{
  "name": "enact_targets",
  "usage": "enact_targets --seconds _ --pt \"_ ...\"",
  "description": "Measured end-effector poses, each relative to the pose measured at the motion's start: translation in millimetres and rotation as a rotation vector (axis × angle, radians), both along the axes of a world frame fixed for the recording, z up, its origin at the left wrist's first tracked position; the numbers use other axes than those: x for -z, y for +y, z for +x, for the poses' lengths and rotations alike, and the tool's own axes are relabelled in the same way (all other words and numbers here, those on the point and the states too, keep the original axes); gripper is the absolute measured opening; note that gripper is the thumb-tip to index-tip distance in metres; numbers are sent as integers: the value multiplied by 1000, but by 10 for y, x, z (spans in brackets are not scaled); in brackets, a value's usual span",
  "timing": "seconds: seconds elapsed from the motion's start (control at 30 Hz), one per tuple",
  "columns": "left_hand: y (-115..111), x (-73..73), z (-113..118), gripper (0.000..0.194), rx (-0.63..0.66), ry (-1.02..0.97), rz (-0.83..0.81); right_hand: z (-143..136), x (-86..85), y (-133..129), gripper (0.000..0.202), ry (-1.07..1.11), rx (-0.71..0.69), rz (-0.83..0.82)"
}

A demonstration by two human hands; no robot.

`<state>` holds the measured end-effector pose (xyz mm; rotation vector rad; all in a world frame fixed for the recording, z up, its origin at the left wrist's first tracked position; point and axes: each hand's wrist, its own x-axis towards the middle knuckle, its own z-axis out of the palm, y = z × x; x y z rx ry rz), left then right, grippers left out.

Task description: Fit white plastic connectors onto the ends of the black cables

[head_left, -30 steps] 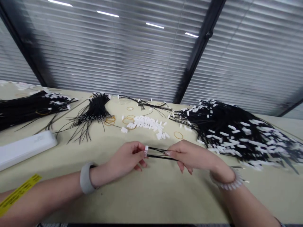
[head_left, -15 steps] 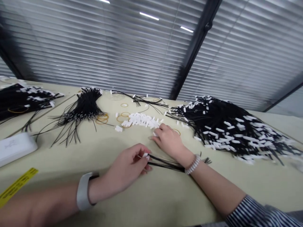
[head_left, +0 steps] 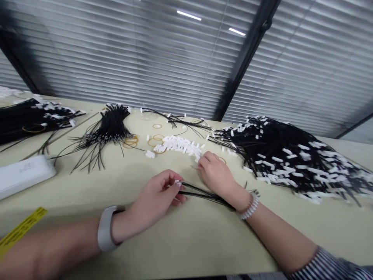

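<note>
My left hand is closed in a pinch on one end of a few black wires, held just above the table. A small white piece shows at its thumb and fingertip. The wires run right, passing beneath my right wrist, and their far ends come out beyond it. My right hand is closed with curled fingers, at the near right edge of a pile of white tube-like pieces. What its fingertips hold, if anything, is too blurred to make out.
To the right lies a large heap of black wires with white ends. A tied bundle and another heap of wires are on the left. Yellow rubber bands lie near the pile. A white case sits at the left.
The view has shifted slightly. My right hand has drawn back a little to the right from the white pile. My left hand still pinches the wires.
</note>
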<state>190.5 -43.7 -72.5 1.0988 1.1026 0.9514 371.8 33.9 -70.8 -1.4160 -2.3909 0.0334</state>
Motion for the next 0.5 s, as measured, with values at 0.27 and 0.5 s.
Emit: enact_targets --seconds 0.27,0.5 --pt "2 17 -12 14 -9 -56 7 2 -200 -218 17 558 -23 -350" --pt "9 15 -11 14 23 -5 46 -92 -176 -321 16 1019 -42 -725"
